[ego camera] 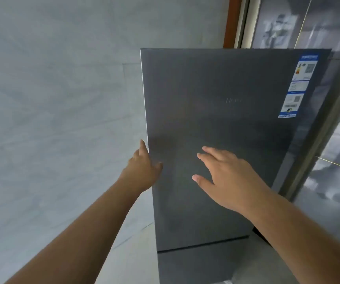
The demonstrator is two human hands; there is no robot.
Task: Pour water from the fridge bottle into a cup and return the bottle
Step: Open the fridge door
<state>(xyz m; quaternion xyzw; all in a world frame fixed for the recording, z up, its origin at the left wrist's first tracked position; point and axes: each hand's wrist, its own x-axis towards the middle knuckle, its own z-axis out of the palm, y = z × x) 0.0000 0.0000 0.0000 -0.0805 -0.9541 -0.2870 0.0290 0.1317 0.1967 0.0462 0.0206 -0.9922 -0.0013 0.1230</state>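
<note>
**Hand on the fridge door edge, door not yet open**

The left hand (142,169) has its fingers wrapped round the left edge of the fridge door (216,130), thumb on the front face, at about eight o'clock. The right hand (224,177) hovers spread before the door, holding nothing; contact I cannot tell. The step looks like opening; next, a pull on that edge. One door, two hands, one label (299,85) at two o'clock. Bottle and cup are unseen.
</note>
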